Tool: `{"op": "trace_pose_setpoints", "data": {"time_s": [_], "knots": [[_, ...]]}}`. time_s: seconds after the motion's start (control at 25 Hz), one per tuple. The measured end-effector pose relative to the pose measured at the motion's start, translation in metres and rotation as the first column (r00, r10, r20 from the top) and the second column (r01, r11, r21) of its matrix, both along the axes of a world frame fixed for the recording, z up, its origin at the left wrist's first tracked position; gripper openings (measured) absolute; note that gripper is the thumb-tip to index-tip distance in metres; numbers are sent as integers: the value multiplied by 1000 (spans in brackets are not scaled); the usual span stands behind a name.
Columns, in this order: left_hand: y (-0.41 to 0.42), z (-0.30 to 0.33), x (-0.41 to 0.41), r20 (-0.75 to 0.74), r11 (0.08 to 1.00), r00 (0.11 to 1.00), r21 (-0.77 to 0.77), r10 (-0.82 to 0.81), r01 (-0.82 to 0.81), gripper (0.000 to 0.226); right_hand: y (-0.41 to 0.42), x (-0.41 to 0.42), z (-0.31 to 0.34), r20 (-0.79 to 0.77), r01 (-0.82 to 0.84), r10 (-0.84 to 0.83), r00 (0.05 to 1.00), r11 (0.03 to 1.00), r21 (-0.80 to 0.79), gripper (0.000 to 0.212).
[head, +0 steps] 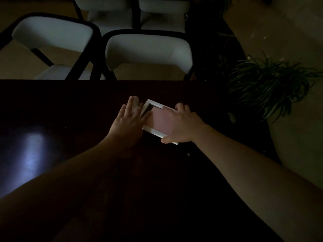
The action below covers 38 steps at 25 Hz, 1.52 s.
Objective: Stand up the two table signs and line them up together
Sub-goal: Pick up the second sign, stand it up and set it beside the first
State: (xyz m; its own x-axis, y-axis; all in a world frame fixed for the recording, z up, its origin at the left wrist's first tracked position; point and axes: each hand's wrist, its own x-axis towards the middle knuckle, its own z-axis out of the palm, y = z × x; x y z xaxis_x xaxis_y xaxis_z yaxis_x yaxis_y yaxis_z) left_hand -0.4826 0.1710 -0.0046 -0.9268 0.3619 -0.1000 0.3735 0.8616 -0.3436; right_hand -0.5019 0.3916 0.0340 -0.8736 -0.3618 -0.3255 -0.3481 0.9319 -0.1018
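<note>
You had both hands on the work near the far edge of the dark surface [70,105], with the room so dim that detail was hard to read. Your right hand [181,125] gripped the pink-faced table sign [157,119] by its right end, thumb under the near white rim and fingers [180,107] curled over the far one. The sign lay tilted back rather than upright. Your left hand [128,119] was spread flat with fingers released, pressed against the sign's left end. A pale shape [135,103] showed beneath those fingers; it may have been the second sign, but I could not tell.

To do this step well, you needed to keep the near rim planted as a hinge and tip the far edge up, letting the flat hand act only as a stop against sliding on the glossy top. Judging by the light frame, a gentle lift was enough. The sign also sat skewed to the surface's edge, so squaring it came before bringing its partner alongside.
</note>
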Motion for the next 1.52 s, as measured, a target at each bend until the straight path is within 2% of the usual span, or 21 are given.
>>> {"op": "trace_pose_setpoints", "data": {"time_s": [0.24,0.44,0.52,0.64,0.84,0.92,1.04,1.12,1.24,1.4,1.52], "knots": [[-14,2,21,29,990,999,140,21,-25,79,-1,26,28,24,-10,14,1000,991,-136,105],[-39,13,32,148,972,989,229,18,-52,79,-5,51,50,-86,-167,152,985,964,-205,96],[-48,20,39,195,928,980,357,41,-110,79,-10,58,58,-140,-244,217,966,945,-218,80],[-61,29,52,252,834,967,525,39,-171,68,-24,66,70,-258,-317,245,934,904,-287,40],[-78,34,73,283,697,956,670,80,-256,56,-55,76,89,-363,-357,233,902,876,-324,19],[-83,34,85,259,692,958,670,121,-269,59,-71,78,96,-374,-367,240,896,874,-319,19],[-92,30,108,165,748,960,602,227,-281,63,-94,79,101,-386,-393,265,884,868,-303,18],[-98,26,129,96,781,952,550,291,-295,56,-107,80,103,-391,-403,278,878,868,-289,19],[-100,16,159,35,847,963,469,266,-250,46,-123,79,103,-395,-404,285,873,876,-262,21],[-91,0,185,112,881,982,435,154,-188,63,-136,82,101,-387,-399,295,874,890,-222,23],[-81,-10,189,204,897,971,393,128,-201,80,-136,84,101,-395,-400,300,868,894,-201,39]]}}
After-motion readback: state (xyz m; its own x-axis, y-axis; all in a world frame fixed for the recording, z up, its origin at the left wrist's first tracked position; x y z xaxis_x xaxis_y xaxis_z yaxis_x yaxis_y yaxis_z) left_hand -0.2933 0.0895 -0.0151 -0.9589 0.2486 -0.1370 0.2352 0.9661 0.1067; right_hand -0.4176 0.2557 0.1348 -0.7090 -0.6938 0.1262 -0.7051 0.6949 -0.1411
